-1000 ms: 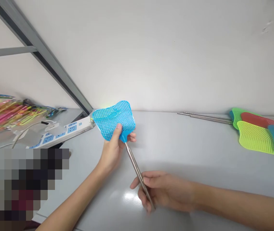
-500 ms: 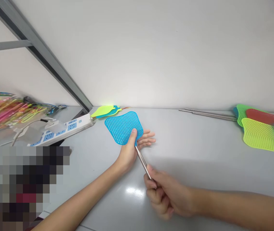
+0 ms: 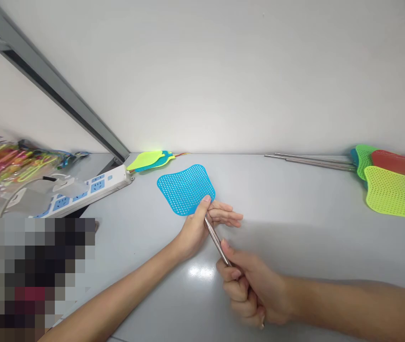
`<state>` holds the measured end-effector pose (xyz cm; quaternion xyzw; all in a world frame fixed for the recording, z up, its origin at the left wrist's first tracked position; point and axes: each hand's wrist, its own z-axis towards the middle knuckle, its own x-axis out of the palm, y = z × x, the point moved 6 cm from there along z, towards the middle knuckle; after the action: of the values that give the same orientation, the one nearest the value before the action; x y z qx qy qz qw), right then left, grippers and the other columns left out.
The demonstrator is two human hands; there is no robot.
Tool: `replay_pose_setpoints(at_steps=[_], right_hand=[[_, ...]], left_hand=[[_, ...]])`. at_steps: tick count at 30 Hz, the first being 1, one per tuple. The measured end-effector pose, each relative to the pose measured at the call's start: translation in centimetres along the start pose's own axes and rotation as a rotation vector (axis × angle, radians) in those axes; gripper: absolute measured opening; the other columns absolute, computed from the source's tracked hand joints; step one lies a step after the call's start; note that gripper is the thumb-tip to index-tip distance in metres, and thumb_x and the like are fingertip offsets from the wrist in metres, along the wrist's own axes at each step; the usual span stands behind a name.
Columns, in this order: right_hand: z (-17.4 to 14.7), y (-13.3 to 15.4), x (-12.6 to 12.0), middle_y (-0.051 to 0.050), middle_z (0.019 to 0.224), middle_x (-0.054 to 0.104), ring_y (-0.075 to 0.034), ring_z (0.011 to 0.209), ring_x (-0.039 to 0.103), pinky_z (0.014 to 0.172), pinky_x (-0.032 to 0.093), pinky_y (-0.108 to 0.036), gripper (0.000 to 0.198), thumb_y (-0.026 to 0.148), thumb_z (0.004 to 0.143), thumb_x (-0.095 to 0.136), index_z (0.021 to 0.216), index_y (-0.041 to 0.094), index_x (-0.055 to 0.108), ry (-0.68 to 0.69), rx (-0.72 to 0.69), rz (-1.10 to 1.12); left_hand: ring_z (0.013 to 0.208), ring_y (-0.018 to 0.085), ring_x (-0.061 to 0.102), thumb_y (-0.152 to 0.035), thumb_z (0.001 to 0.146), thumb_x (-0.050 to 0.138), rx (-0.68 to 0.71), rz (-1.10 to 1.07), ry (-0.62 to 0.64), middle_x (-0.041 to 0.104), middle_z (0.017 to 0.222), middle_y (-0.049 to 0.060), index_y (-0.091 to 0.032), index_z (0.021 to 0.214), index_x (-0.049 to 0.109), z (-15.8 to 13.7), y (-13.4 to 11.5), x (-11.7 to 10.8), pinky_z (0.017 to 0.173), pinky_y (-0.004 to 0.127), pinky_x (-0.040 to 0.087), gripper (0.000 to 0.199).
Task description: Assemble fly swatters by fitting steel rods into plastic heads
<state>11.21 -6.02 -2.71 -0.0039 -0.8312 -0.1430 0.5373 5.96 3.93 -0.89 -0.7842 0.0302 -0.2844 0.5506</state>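
Observation:
A blue fly swatter (image 3: 186, 187) with a perforated head and a thin metal handle is held between my two hands above the grey table. My left hand (image 3: 200, 221) pinches the base of the head, its thumb on top and the other fingers stretched out beneath and beyond it. Around the lower part of the metal handle, my right hand (image 3: 247, 285) is closed in a fist with the thumb lying along the shaft. The handle slants from the head down toward my right hand, and its end is hidden in the fist.
Several fly swatters in green, red, yellow (image 3: 394, 192) and blue lie at the right, metal handles pointing left. Yellow and blue-green flat pieces (image 3: 147, 160) rest by the wall. A power strip (image 3: 91, 190) with plugs and colourful packaged items (image 3: 6, 161) are at left.
Both hands and the swatter have shifted slightly to the right in view. The left fingers are closer together; the grip of both hands stays. The camera view has moved a little.

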Motion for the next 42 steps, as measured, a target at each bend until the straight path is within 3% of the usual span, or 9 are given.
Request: replay_pose_setpoints(at_steps=[9, 18, 23, 27, 31, 33, 36, 40, 42], right_hand=[[0.2, 0.7, -0.3, 0.008, 0.038, 0.015, -0.004, 0.029, 0.010, 0.028, 0.004, -0.016, 0.048, 0.062, 0.075, 0.027, 0.057, 0.018, 0.024, 0.009, 0.008, 0.011], [0.6, 2.1, 0.1, 0.008, 0.042, 0.017, -0.003, 0.032, 0.011, 0.029, 0.009, -0.015, 0.047, 0.062, 0.075, 0.025, 0.059, 0.018, 0.026, -0.036, -0.197, -0.075], [0.9, 2.1, 0.3, 0.006, 0.047, 0.028, -0.004, 0.036, 0.028, 0.036, 0.025, -0.018, 0.045, 0.059, 0.077, 0.027, 0.066, 0.017, 0.041, -0.027, -0.259, -0.114], [0.3, 3.8, 0.5, -0.002, 0.069, 0.047, -0.010, 0.061, 0.048, 0.056, 0.038, -0.024, 0.036, 0.046, 0.080, 0.033, 0.081, 0.015, 0.051, -0.099, -0.530, -0.207], [-1.3, 7.6, -0.9, -0.005, 0.078, 0.049, -0.013, 0.073, 0.047, 0.065, 0.038, -0.025, 0.025, 0.036, 0.078, 0.041, 0.079, 0.014, 0.053, -0.349, -0.791, -0.334], [-3.2, 10.5, -1.9, -0.004, 0.081, 0.048, -0.013, 0.073, 0.048, 0.062, 0.039, -0.025, 0.028, 0.039, 0.077, 0.042, 0.092, 0.018, 0.051, -0.534, -0.974, -0.367], [-6.7, 14.7, -1.4, -0.003, 0.096, 0.051, -0.012, 0.083, 0.049, 0.068, 0.040, -0.024, 0.034, 0.042, 0.075, 0.047, 0.103, 0.024, 0.048, -0.695, -1.201, -0.613], [-9.5, 17.7, -0.1, -0.002, 0.108, 0.053, -0.014, 0.097, 0.048, 0.081, 0.037, -0.026, 0.042, 0.042, 0.072, 0.052, 0.111, 0.025, 0.049, -0.716, -1.061, -0.886], [-9.3, 17.3, -0.1, -0.006, 0.101, 0.057, -0.016, 0.091, 0.053, 0.079, 0.039, -0.029, 0.041, 0.038, 0.070, 0.056, 0.106, 0.019, 0.054, -0.606, -0.807, -0.939]], left_hand=[[0.073, 0.022, 0.062, -0.035, 0.086, 0.023, -0.127, -0.117, 0.116, 0.067, 0.075, 0.013, -0.009, 0.074, 0.059, -1.3, 0.7, 2.1, 0.072, 0.036, 0.043, 0.047], [0.056, 0.010, 0.056, -0.041, 0.083, 0.031, -0.141, -0.083, -0.002, 0.060, 0.073, 0.003, -0.014, 0.076, 0.054, -1.8, 0.8, 1.9, 0.048, 0.020, 0.044, 0.035], [0.036, 0.003, 0.044, -0.043, 0.082, 0.032, -0.102, 0.038, -0.104, 0.060, 0.074, 0.001, -0.016, 0.069, 0.045, -2.4, 0.9, 1.6, 0.031, 0.015, 0.033, 0.033], [0.035, 0.005, 0.042, -0.046, 0.081, 0.031, -0.082, 0.057, -0.054, 0.059, 0.078, 0.002, -0.017, 0.063, 0.034, -2.5, -0.8, 1.5, 0.028, 0.019, 0.033, 0.034], [0.063, 0.011, 0.054, -0.039, 0.083, 0.034, -0.015, 0.136, -0.014, 0.058, 0.080, 0.004, -0.016, 0.059, 0.033, -2.7, -3.6, 1.1, 0.058, 0.026, 0.046, 0.033], [0.056, 0.008, 0.051, -0.038, 0.083, 0.033, -0.117, 0.165, 0.043, 0.055, 0.071, 0.002, -0.016, 0.061, 0.034, -3.1, -3.7, 1.0, 0.057, 0.024, 0.044, 0.031], [0.035, 0.001, 0.024, -0.042, 0.082, 0.033, -0.409, 0.146, 0.189, 0.038, 0.055, -0.006, -0.017, 0.069, 0.039, -4.2, -2.1, 1.4, 0.034, 0.015, 0.025, 0.029], [0.040, 0.002, 0.010, -0.047, 0.080, 0.034, -0.562, 0.204, 0.262, 0.022, 0.056, -0.007, -0.018, 0.074, 0.041, -4.8, -0.6, 1.3, 0.034, 0.015, 0.007, 0.030], [0.042, 0.004, 0.011, -0.049, 0.080, 0.033, -0.538, 0.315, 0.273, 0.021, 0.057, -0.007, -0.018, 0.077, 0.042, -4.4, -0.4, 1.0, 0.035, 0.017, 0.008, 0.032]])
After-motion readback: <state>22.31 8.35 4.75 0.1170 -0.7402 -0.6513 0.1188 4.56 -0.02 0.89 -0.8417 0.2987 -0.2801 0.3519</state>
